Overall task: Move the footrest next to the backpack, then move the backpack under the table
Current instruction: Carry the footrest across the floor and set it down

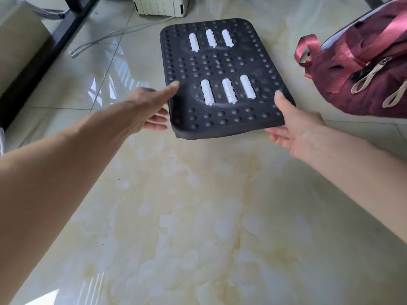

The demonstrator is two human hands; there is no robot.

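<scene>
The footrest [220, 67] is a black studded board with two rows of white rollers, seen from above over the tiled floor. My left hand [149, 108] grips its near left edge, thumb on top and fingers underneath. My right hand [295, 126] holds the near right corner the same way. The maroon backpack [370, 69] lies on the floor at the right, just beside the footrest's right edge, with tan zipper pulls and a loop strap toward the board.
A black table leg and floor bar [44, 51] run along the left. A beige box [17, 45] stands behind it. A white appliance [160, 5] sits at the top, with grey cables [105, 38] trailing across the glossy tiles.
</scene>
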